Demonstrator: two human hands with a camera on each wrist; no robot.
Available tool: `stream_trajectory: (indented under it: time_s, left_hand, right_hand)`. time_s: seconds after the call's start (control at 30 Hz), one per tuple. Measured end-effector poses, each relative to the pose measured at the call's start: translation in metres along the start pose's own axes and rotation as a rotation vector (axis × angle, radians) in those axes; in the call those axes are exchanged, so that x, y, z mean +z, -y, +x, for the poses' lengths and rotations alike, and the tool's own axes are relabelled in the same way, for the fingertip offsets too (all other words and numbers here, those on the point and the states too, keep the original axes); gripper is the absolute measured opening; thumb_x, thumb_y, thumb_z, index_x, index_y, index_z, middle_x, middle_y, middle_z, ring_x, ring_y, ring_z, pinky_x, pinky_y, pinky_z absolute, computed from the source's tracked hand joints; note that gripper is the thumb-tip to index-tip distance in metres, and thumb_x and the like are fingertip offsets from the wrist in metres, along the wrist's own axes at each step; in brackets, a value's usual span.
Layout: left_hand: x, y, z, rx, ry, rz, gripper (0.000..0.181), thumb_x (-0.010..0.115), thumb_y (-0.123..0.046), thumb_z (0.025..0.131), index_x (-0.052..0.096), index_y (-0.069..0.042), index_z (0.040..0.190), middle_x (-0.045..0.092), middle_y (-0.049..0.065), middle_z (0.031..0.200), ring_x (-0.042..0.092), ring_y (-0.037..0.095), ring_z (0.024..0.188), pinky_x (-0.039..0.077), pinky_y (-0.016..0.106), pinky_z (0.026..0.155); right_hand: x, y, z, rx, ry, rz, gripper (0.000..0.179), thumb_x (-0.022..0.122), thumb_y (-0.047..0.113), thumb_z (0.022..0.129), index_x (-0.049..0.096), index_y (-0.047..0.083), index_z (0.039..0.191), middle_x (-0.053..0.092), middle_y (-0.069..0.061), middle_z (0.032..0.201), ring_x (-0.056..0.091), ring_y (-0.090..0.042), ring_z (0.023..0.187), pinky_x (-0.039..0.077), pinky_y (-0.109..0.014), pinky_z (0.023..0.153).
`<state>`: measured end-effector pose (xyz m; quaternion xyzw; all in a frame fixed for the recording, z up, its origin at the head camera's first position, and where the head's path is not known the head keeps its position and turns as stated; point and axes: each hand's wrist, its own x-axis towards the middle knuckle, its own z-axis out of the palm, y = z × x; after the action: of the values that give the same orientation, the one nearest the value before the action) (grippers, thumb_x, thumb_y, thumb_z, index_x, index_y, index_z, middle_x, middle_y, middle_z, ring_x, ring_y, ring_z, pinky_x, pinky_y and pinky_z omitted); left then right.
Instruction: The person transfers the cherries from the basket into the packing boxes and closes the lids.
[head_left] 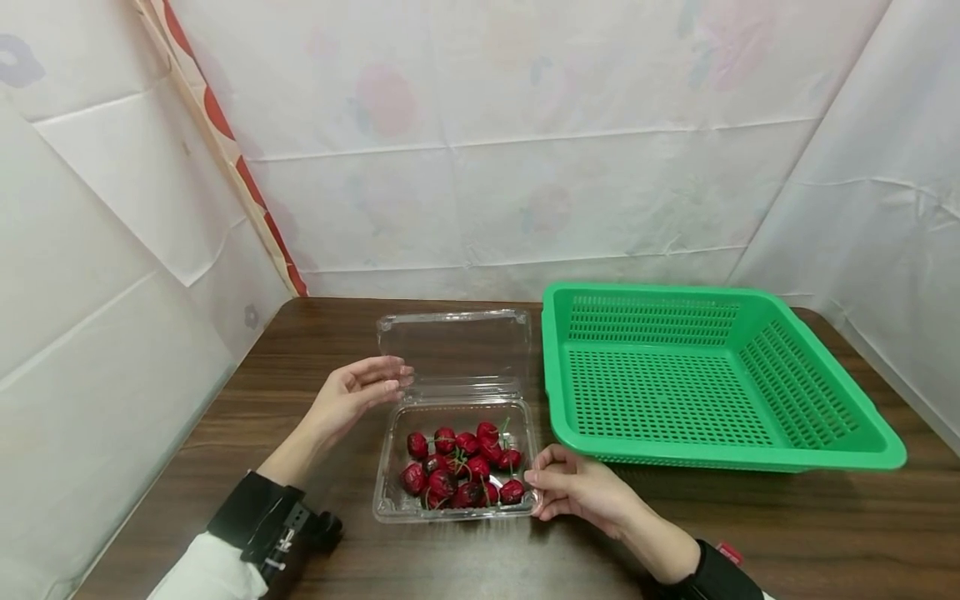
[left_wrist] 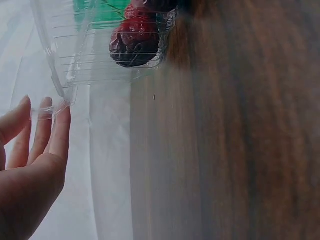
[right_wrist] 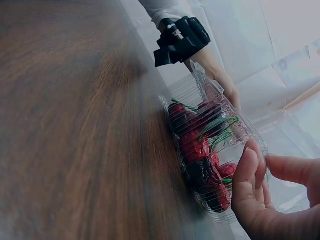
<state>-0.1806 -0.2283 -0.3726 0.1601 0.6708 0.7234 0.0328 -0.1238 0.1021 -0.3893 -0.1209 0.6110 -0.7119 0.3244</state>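
A clear plastic clamshell box (head_left: 381,492) stands on the table with its lid (head_left: 457,346) swung back. Several dark red cherries (head_left: 441,483) with green stems lie in its base; some also show through the ribbed wall in the right wrist view. My right hand (head_left: 577,492) pinches the base's right rim between thumb and fingers (right_wrist: 245,175). At the lid's left edge, near the hinge, is my left hand (head_left: 360,396). Its fairly straight fingers (left_wrist: 61,132) touch the clear plastic, the thumb standing a little apart from them.
A green perforated basket (head_left: 847,458) sits to the right of the box, close to my right hand. Beneath everything is a dark wooden table (head_left: 322,533). White patterned sheets (head_left: 480,208) hang behind and on both sides.
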Motion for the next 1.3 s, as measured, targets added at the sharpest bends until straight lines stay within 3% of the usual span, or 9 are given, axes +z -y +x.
stream_trajectory:
  time_s: [0.17,0.4,0.6,0.7,0.83,0.97,1.07,1.2,1.3]
  left_hand:
    - [0.001,-0.002,-0.006,0.019,0.003,0.008,0.034,0.057,0.003,0.082,0.048,0.012,0.114,0.06,0.016,0.108,0.055,0.029,0.102,0.045,0.034,0.08]
    - [0.002,-0.001,-0.012,0.05,0.022,0.099,0.027,0.06,0.003,0.08,0.056,0.01,0.106,0.061,0.014,0.107,0.054,0.031,0.102,0.044,0.029,0.082]
    - [0.002,0.0,-0.018,0.067,0.004,0.087,0.028,0.061,0.006,0.078,0.066,-0.011,0.1,0.065,0.003,0.097,0.059,0.014,0.084,0.046,0.023,0.072]
    - [0.002,-0.001,-0.02,0.097,0.006,0.123,0.029,0.062,0.005,0.078,0.066,-0.009,0.102,0.064,-0.003,0.091,0.054,0.007,0.072,0.044,0.02,0.063]
    - [0.002,-0.001,-0.02,0.16,0.05,0.108,0.028,0.06,0.009,0.077,0.06,0.006,0.106,0.064,0.002,0.099,0.059,0.013,0.084,0.046,0.023,0.068]
    - [0.001,0.0,-0.021,0.187,0.09,0.064,0.027,0.057,0.013,0.077,0.058,0.011,0.105,0.062,0.008,0.108,0.056,0.021,0.102,0.046,0.028,0.078]
    - [0.0,0.0,-0.022,0.193,0.107,0.067,0.026,0.058,0.012,0.077,0.059,0.011,0.103,0.062,0.008,0.108,0.055,0.02,0.103,0.044,0.027,0.08]
    - [0.0,0.0,-0.023,0.197,0.122,0.063,0.023,0.059,0.01,0.078,0.061,0.008,0.101,0.062,0.009,0.108,0.056,0.021,0.103,0.044,0.027,0.081]
    - [0.0,-0.001,-0.024,0.2,0.137,0.049,0.022,0.058,0.01,0.078,0.062,0.007,0.1,0.061,0.01,0.108,0.055,0.021,0.103,0.043,0.028,0.082]
  right_hand:
    - [0.0,0.0,-0.001,-0.008,-0.017,-0.014,0.024,0.057,0.015,0.085,0.042,0.0,0.096,0.057,-0.005,0.074,0.06,-0.018,0.064,0.048,-0.03,0.062]
    - [-0.001,-0.003,-0.006,-0.012,-0.049,-0.065,0.031,0.056,0.019,0.087,0.041,-0.005,0.101,0.056,-0.008,0.075,0.06,-0.02,0.066,0.049,-0.031,0.064]
    - [-0.005,-0.002,-0.019,-0.017,0.003,-0.168,0.035,0.053,0.023,0.089,0.043,-0.008,0.101,0.057,-0.01,0.074,0.061,-0.022,0.067,0.05,-0.035,0.063]
    - [-0.006,0.003,-0.03,-0.069,0.043,-0.288,0.03,0.054,0.019,0.088,0.046,-0.008,0.098,0.057,-0.011,0.075,0.061,-0.023,0.066,0.05,-0.036,0.06]
    - [0.001,0.014,-0.046,-0.224,0.039,-0.577,0.024,0.058,0.021,0.086,0.053,-0.001,0.093,0.058,-0.003,0.075,0.059,-0.014,0.064,0.049,-0.03,0.058]
    - [0.011,0.03,-0.056,-0.416,-0.041,-0.836,0.014,0.06,0.025,0.084,0.056,0.013,0.089,0.056,0.01,0.077,0.054,-0.003,0.068,0.045,-0.022,0.059]
    - [0.019,0.043,-0.06,-0.547,-0.108,-0.929,0.009,0.062,0.021,0.083,0.057,0.017,0.088,0.056,0.012,0.08,0.053,-0.001,0.069,0.045,-0.02,0.059]
    - [0.026,0.057,-0.058,-0.764,-0.229,-1.054,0.015,0.066,0.012,0.079,0.057,0.017,0.09,0.055,0.012,0.083,0.052,0.0,0.069,0.043,-0.015,0.06]
    - [0.03,0.063,-0.053,-0.934,-0.335,-1.151,0.012,0.063,0.015,0.082,0.058,0.013,0.093,0.055,0.01,0.087,0.053,-0.003,0.073,0.042,-0.013,0.064]
